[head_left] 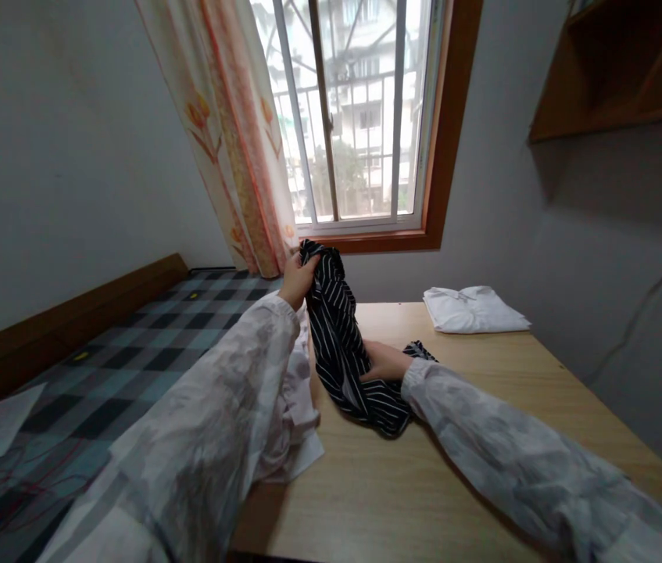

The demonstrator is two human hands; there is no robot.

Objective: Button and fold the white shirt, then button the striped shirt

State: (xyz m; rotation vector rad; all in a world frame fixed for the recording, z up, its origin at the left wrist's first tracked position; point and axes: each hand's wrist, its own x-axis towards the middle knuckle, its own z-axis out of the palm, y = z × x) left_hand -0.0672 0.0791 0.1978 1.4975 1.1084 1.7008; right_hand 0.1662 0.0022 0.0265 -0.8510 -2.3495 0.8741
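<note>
Striped dark garment (339, 344) gripped by both hands, left hand (297, 280) lifting, right hand (383, 363) low (wooden table (483, 407)).

right hand (382, 363) fingers: hidden in striped garment (339, 344) | shelf (617, 70): cut off

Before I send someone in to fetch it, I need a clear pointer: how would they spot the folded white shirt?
Start at the window and look down to the wooden table below it. The folded white shirt lies flat at the table's far right corner, by the wall. Unlike the black striped garment bunched in the hands, it is plain, neatly folded and untouched.
</note>
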